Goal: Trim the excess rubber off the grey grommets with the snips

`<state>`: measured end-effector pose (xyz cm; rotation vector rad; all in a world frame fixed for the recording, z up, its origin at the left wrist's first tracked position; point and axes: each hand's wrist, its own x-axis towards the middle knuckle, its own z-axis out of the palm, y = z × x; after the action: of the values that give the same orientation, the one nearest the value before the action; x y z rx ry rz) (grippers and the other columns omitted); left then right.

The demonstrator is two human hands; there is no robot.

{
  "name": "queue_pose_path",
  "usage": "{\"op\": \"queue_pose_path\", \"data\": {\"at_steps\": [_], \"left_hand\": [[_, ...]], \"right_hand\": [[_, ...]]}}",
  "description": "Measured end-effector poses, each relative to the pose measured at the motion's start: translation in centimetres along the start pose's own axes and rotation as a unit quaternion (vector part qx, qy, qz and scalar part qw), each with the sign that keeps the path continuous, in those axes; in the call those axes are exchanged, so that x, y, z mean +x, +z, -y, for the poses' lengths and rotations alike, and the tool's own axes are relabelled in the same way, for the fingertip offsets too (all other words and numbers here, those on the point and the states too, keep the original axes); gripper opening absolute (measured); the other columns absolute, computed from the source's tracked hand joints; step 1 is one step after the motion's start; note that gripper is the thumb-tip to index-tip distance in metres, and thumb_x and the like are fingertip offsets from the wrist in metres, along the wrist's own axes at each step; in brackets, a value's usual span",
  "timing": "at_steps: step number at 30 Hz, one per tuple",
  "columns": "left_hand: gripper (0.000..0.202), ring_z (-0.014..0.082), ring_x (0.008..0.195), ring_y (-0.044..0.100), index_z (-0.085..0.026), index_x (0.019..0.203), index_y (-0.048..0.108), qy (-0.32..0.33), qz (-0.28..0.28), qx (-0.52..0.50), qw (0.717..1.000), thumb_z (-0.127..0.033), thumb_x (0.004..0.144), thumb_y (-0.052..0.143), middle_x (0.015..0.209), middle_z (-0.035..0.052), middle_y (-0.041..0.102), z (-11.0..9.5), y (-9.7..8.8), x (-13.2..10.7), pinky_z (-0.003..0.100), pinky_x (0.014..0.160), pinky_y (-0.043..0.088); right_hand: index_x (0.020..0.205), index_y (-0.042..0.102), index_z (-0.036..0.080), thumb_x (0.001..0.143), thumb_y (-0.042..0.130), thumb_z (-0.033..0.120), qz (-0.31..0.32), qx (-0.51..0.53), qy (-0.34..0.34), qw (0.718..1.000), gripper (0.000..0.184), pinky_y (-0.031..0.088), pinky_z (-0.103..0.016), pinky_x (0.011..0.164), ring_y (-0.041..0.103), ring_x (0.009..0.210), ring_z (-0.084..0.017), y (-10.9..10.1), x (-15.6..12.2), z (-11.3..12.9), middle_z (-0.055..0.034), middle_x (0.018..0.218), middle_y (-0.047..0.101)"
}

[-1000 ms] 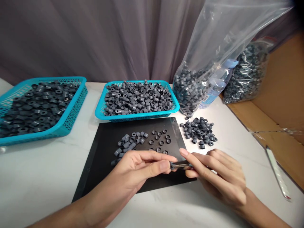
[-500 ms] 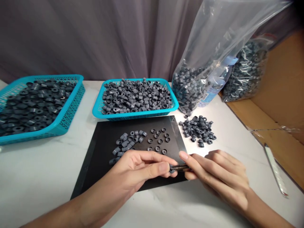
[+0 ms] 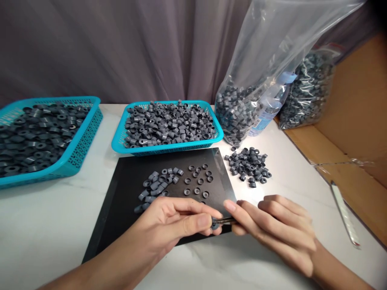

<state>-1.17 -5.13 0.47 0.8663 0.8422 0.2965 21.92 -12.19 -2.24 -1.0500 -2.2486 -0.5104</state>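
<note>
Between thumb and fingertips, my left hand point(image 3: 184, 221) grips a small dark grey plastic ring point(image 3: 215, 225), partly covered by the fingers. My right hand point(image 3: 275, 229) is closed on a narrow dark metal tool point(image 3: 226, 220) with slim tips, its handle hidden in the palm. The tool's tips touch the ring. Both hands are above the front part of a black mat point(image 3: 121, 201). Behind the left hand, grey plastic rings point(image 3: 157, 185) lie in a loose heap on the mat. Beside them, shallow round rings point(image 3: 197, 191) are spread out separately.
Two blue baskets point(image 3: 169, 148) point(image 3: 81, 141) hold many grey rings. A loose pile point(image 3: 250, 165) lies right of the mat. Behind it stand a clear bag point(image 3: 236, 112), a water bottle point(image 3: 266, 108) and another filled bag point(image 3: 308, 92). A cutter knife point(image 3: 344, 213) lies near a cardboard box point(image 3: 359, 121).
The whole view has shifted slightly, so the scene sits further left. My hands keep their grips, with the tool still at the ring; a bit more of the ring shows beneath the tips.
</note>
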Motion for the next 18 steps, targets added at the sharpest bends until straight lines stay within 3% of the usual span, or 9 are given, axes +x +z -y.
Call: {"op": "queue_pose_path", "data": {"at_steps": [5,9,18], "left_hand": [[0.014,0.0195,0.097,0.066,-0.023,0.089,0.083,-0.007,-0.006,0.008,1.0,-0.035,0.085,0.077,0.092,0.0029,0.078,-0.2,-0.1,0.0,0.028,0.091,0.046],[0.014,0.0182,0.097,0.066,-0.025,0.092,0.083,0.011,0.003,0.018,1.0,-0.036,0.084,0.078,0.093,0.0011,0.079,0.4,-0.6,0.2,0.027,0.09,0.046],[0.011,0.0184,0.099,0.068,-0.027,0.088,0.083,0.026,-0.03,-0.002,0.999,-0.036,0.081,0.081,0.088,-0.0016,0.079,0.1,-0.2,-0.2,0.027,0.094,0.046]], "right_hand": [[0.12,0.071,0.01,0.097,0.064,0.012,-0.03,0.023,0.017,0.999,0.024,0.042,-0.032,0.059,0.056,0.062,-0.012,0.6,-0.4,-0.1,-0.0045,0.087,0.077],[0.132,0.065,0.008,0.099,0.062,0.015,-0.071,0.055,0.037,0.995,0.034,0.038,-0.031,0.059,0.05,0.062,-0.013,1.6,-1.1,-0.5,-0.0061,0.082,0.074],[0.141,0.058,0.005,0.099,0.061,0.017,-0.065,0.08,0.021,0.994,0.043,0.037,-0.032,0.057,0.051,0.061,-0.015,2.1,-0.8,-0.6,-0.0098,0.084,0.073]]}}
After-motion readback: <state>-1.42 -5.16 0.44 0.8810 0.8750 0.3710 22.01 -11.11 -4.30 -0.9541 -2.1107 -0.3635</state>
